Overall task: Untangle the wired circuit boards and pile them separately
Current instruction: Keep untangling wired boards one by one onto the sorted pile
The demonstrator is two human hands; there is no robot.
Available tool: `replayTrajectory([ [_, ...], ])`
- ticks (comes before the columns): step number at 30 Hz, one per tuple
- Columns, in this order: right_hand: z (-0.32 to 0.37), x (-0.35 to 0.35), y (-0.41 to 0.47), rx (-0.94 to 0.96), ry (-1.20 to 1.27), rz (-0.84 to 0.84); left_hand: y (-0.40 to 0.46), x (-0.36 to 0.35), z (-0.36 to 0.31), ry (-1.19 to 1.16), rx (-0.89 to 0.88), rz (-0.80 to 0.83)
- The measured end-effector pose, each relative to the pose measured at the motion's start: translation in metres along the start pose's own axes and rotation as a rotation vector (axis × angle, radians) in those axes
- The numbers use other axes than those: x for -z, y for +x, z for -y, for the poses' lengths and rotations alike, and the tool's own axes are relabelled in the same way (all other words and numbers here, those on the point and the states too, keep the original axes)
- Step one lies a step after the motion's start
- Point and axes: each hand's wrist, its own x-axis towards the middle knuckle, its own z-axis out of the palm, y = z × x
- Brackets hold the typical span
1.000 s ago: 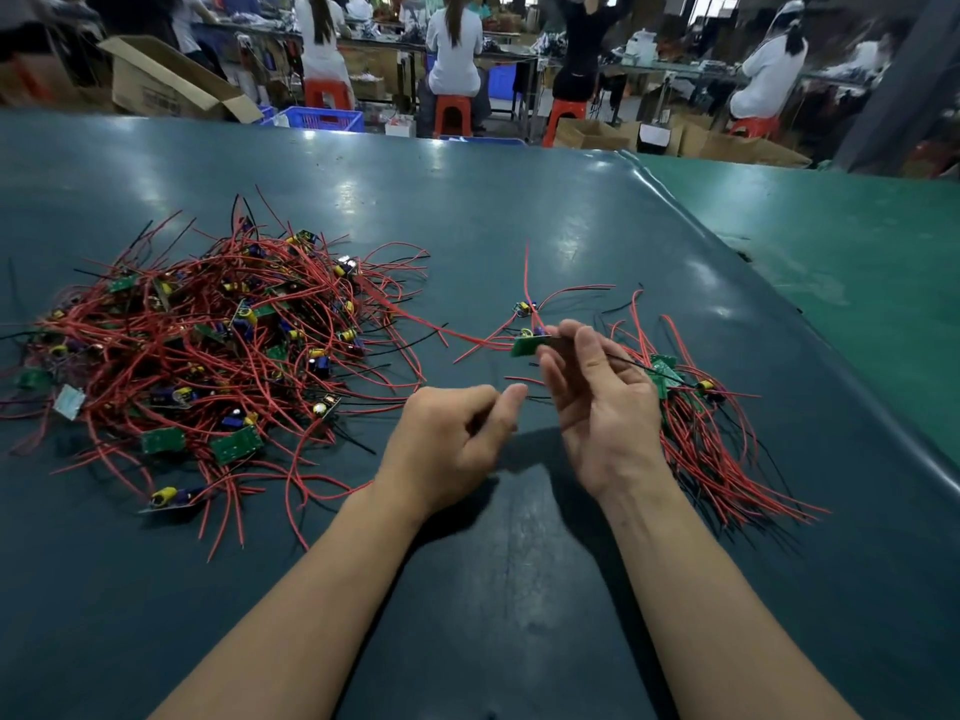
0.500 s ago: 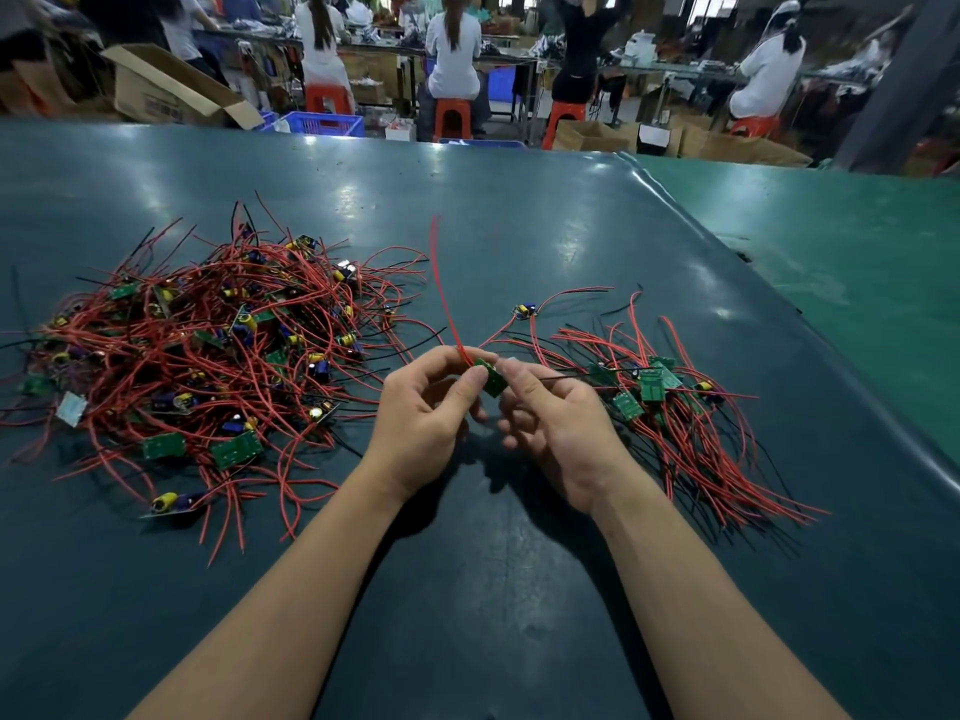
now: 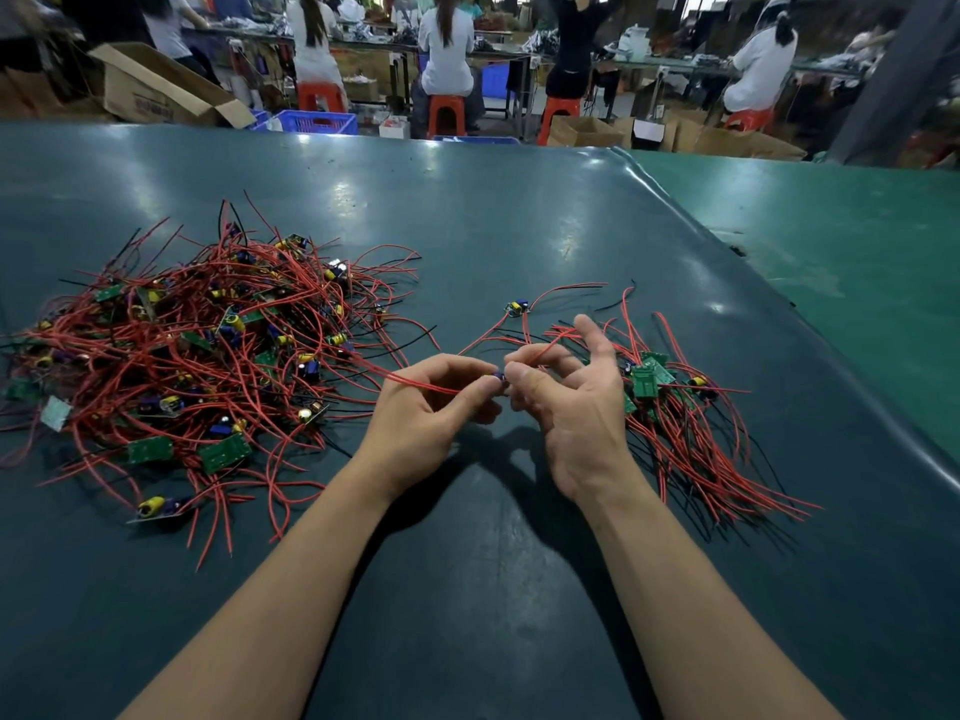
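Both hands are working one small wired circuit board [image 3: 498,377], held between them just above the worktop: the left hand [image 3: 426,413] is pinching it at thumb and forefinger with a red lead trailing away to its left, and the right hand [image 3: 566,402] is pinching it from the other side with thumb and middle fingers, forefinger lifted free. Step in hand, as judged: freeing this board's leads from the large tangled heap of red-wired green boards [image 3: 197,356] lying to the left of the left hand. The sorted pile of combed-out boards [image 3: 675,407] is lying just beyond and right of the right hand; one loose board [image 3: 517,307] is sitting ahead of the fingertips. Next move probably calls for drawing the lead clear, gently, then laying the board rightward. The dark teal matte worktop [image 3: 467,589] is reflecting overhead lights. Beyond its far edge, people are sitting on orange plastic stools [image 3: 447,114] at benches, among open cardboard cartons [image 3: 156,90].
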Motion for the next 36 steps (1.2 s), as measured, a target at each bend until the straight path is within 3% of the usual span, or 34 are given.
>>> replayTrajectory([
  [3,0.002,0.000,0.001,-0.006,0.044,-0.016,0.001,0.001,-0.002,-0.042,-0.012,-0.145],
  [6,0.002,-0.001,0.000,-0.050,-0.048,-0.069,0.005,0.003,-0.004,-0.088,-0.067,-0.393],
  [8,0.002,-0.005,-0.004,-0.127,-0.123,-0.010,0.005,0.004,-0.004,-0.083,-0.132,-0.477],
  [12,-0.003,-0.009,-0.011,-0.209,-0.231,0.137,0.001,-0.001,0.001,0.001,-0.201,-0.359],
  [19,-0.002,-0.001,-0.004,-0.113,-0.325,0.020,-0.001,-0.003,0.006,0.140,-0.247,-0.178],
  [23,0.001,-0.001,-0.002,-0.016,-0.315,-0.053,-0.002,-0.004,0.001,0.007,-0.144,-0.233],
  [31,0.004,0.004,0.005,0.046,-0.240,-0.246,-0.002,-0.002,-0.003,-0.028,-0.126,-0.288],
  [36,0.011,0.009,0.011,0.056,-0.035,-0.358,-0.001,0.000,-0.002,-0.042,-0.130,-0.291],
])
